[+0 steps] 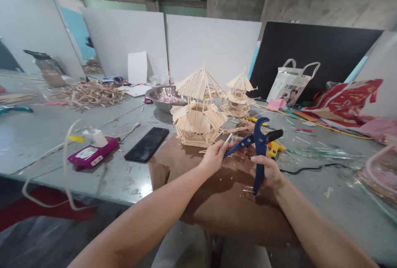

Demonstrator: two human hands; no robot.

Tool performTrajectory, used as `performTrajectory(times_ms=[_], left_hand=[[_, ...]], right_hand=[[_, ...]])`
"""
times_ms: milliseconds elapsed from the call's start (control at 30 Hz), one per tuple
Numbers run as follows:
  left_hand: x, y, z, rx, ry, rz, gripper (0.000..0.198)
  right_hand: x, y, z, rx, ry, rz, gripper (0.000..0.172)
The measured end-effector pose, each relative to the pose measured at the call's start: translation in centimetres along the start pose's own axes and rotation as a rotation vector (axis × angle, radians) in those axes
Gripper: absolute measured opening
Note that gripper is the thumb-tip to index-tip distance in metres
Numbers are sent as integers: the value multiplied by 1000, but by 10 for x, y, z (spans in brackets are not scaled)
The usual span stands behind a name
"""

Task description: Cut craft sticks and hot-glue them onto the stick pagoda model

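In the head view my right hand [270, 171] is closed around one handle of a blue cutter [259, 152], a pair of ratchet-style shears with a hooked jaw, spread wide. My left hand [214, 158] is closed, with a short pale wooden stick [228, 138] poking up from its fingers. The end of the cutter's other handle reaches those fingers; whether they grip it I cannot tell. Just behind my hands stands a pavilion model [200, 115] built from thin sticks. Brown paper [217, 202] with small scraps lies below my hands.
A second stick model [238, 96] and a metal bowl [164, 99] stand behind. Left are a phone [147, 144], a purple power strip [94, 155] with a loose cable, and a stick pile [93, 94]. Right are a yellow glue gun [275, 149], a black cord [310, 168] and a bag [290, 84].
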State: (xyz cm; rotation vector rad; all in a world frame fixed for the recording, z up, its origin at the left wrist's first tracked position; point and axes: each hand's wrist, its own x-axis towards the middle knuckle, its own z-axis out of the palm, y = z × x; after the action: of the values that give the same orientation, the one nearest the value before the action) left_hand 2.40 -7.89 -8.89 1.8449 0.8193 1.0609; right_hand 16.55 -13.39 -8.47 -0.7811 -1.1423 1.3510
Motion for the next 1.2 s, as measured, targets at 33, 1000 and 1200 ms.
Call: performTrajectory(times_ms=[33, 1000, 1200], left_hand=[[0, -1, 1, 10, -20, 1, 37], [10, -11, -17, 545, -74, 295, 32], [9, -9, -17, 553, -78, 292, 32]], right_hand=[[1, 0, 0, -2, 8, -13, 21], [10, 6, -30, -1536, 313, -317, 47], [9, 4, -27, -1569, 308, -235, 44]])
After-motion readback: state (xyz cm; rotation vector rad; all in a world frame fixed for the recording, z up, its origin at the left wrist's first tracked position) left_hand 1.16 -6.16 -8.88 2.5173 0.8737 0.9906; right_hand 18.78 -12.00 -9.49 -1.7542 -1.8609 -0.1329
